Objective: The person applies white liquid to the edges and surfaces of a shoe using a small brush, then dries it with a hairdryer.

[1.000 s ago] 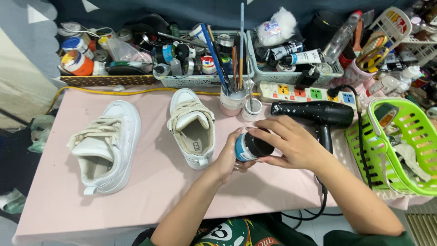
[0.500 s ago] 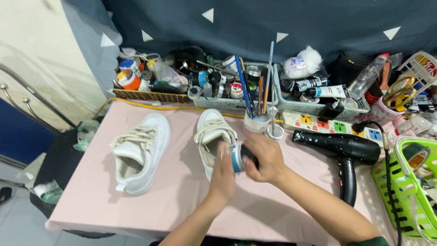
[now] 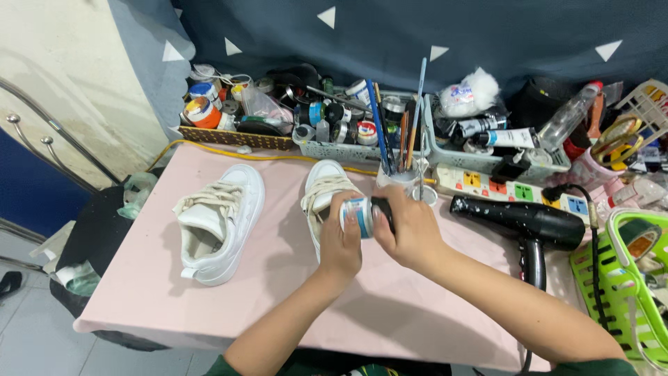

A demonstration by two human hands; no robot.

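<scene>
Right now, grip: left hand (image 3: pixel 339 240) wraps the body of the small paint bottle (image 3: pixel 356 216); right hand (image 3: pixel 410 230) clasps its dark cap (image 3: pixel 382 212) end.
Bottle axis: lying sideways, cap toward the right hand, both hands equally close.
Position: raised just above the pink table (image 3: pixel 229 299), over the nearer white sneaker (image 3: pixel 321 195).
Surface: second white sneaker (image 3: pixel 217 221) well left; black hair dryer (image 3: pixel 520 223) to the right.
Room: brush cup (image 3: pixel 398 179) just behind; cluttered trays along the dark curtain.

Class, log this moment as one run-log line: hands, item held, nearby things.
left hand: holds small jar | right hand: on jar's black lid | nearby: white sneakers, black hair dryer
</scene>
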